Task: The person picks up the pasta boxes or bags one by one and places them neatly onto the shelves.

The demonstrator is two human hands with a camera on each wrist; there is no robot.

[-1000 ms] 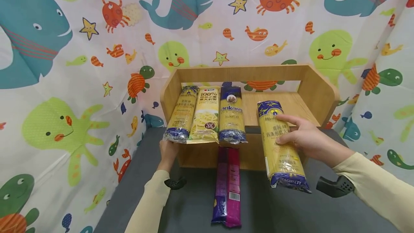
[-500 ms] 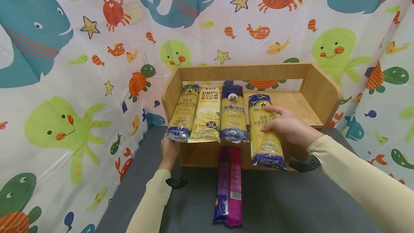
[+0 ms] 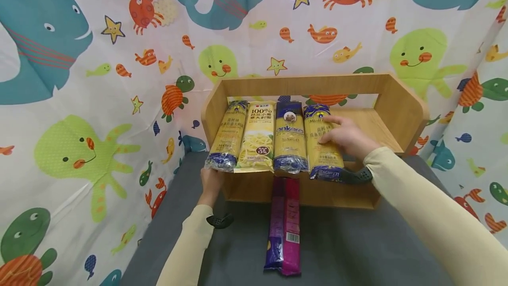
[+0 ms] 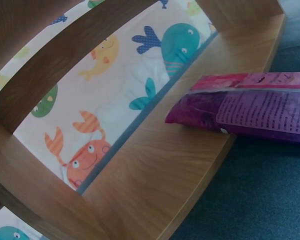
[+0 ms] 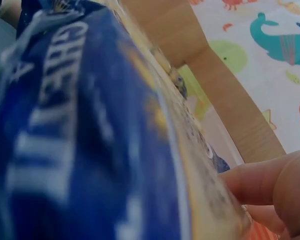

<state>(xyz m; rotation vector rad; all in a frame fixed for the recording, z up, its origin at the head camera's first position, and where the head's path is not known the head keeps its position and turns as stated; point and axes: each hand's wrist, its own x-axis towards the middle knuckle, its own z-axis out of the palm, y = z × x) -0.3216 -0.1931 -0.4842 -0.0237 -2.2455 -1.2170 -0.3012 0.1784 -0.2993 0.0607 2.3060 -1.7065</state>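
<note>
My right hand (image 3: 349, 138) grips a yellow spaghetti pack (image 3: 323, 144) with blue ends, thumb and fingers over its right side. The pack lies tilted on the upper level of a wooden shelf (image 3: 305, 86), its lower end past the front edge. In the right wrist view, the pack's blue end (image 5: 100, 125) fills the left side, near my fingers (image 5: 260, 180). To its left lie an Ankara pasta pack (image 3: 291, 140), a cream-and-yellow noodle pack (image 3: 257, 140) and another spaghetti pack (image 3: 229, 138). My left hand (image 3: 211, 185) is at the shelf's left end, below that pack; its fingertips are hidden.
A purple-and-pink pack (image 3: 283, 228) leans out from the shelf's lower level (image 4: 145, 165) over the dark grey tabletop (image 3: 234, 250). Bare wood (image 3: 367, 125) shows on the upper level right of my right hand. A sea-animal curtain (image 3: 151, 43) hangs behind and at the sides.
My right hand has brought the spaghetti pack left and up, from in front of the shelf to beside the Ankara pack. My left hand stays at the shelf's left end.
</note>
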